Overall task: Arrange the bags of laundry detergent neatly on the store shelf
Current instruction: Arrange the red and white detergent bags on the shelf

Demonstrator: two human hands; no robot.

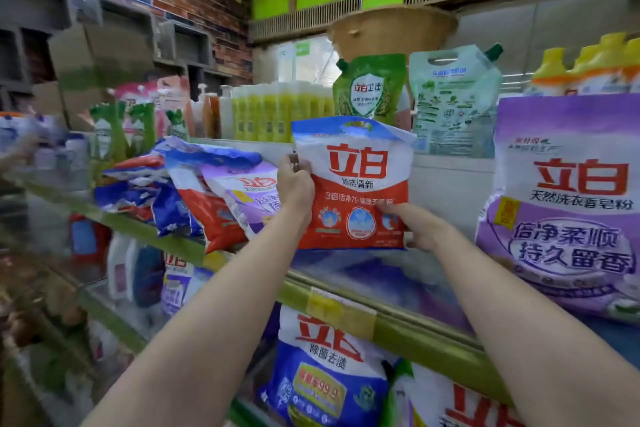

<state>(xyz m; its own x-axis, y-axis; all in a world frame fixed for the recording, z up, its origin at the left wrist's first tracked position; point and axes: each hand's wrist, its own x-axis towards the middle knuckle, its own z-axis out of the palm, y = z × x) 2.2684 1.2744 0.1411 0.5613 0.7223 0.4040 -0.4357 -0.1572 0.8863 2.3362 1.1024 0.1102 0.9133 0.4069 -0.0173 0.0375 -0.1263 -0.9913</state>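
A red, white and blue detergent bag [356, 177] stands upright on the glass shelf [398, 288]. My left hand [294, 185] grips its left edge and my right hand [420, 227] holds its lower right corner. To its left, several detergent bags lie tumbled and leaning: a purple one [247, 196], a red one [213, 215] and blue ones [173, 208]. A large purple bag [568, 204] stands upright at the right.
Green spouted pouches [372, 90] and yellow-green bottles [273, 111] line the higher shelf behind. Yellow-capped bottles [588, 66] stand at the far right. More detergent bags [325, 367] fill the shelf below. The green shelf rail carries a yellow price tag [337, 312].
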